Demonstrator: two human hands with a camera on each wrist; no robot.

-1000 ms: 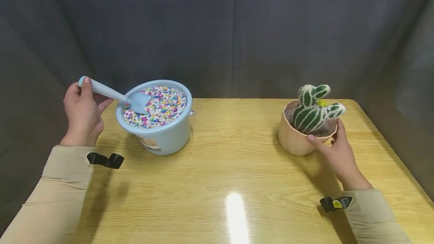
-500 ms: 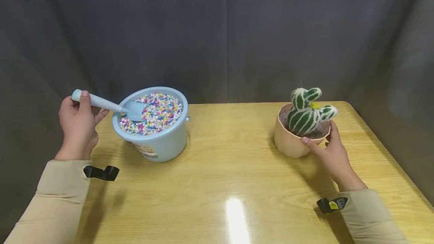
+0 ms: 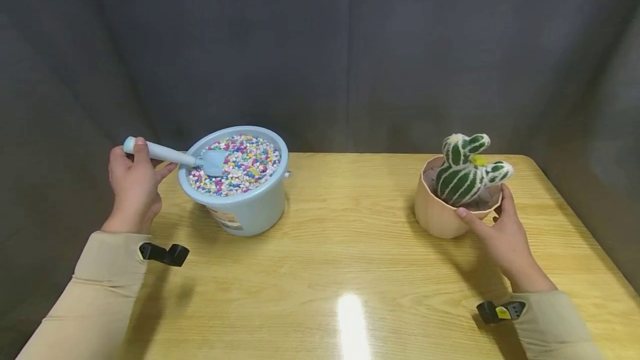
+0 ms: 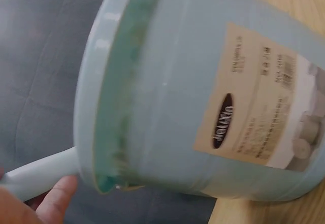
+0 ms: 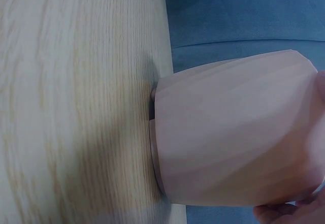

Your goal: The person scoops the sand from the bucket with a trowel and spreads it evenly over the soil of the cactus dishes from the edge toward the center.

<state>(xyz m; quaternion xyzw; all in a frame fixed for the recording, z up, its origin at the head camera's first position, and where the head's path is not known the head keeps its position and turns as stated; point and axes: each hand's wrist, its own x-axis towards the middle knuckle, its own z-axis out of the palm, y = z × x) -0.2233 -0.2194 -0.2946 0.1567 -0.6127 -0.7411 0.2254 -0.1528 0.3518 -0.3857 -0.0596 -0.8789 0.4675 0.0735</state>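
Observation:
In the head view, my left hand [image 3: 135, 185] grips the handle of a light blue toy shovel [image 3: 162, 153] near its end, thumb on top. The blade lies on the multicoloured pebbles [image 3: 250, 168] that fill a pale blue bucket [image 3: 257, 210], and the shaft crosses the bucket's left rim. Across the table, my right hand [image 3: 505, 240] holds a peach flowerpot [image 3: 437, 215] by the near right of its rim, thumb at the front. A knitted green and white cactus [image 3: 460, 179] with a yellow flower leans in the pot. The right wrist view shows the pot's side and base against the table.
Both containers stand toward the back of a wooden table [image 3: 345, 232], with a wide stretch of tabletop between them. A dark curtain [image 3: 320, 60] hangs behind. The bucket's paper label [image 4: 249, 102] faces the left wrist camera.
My left hand has lowered the shovel's handle against the bucket, so the shovel lies flatter. The right hand stays on the pot's rim. The head view has shifted slightly.

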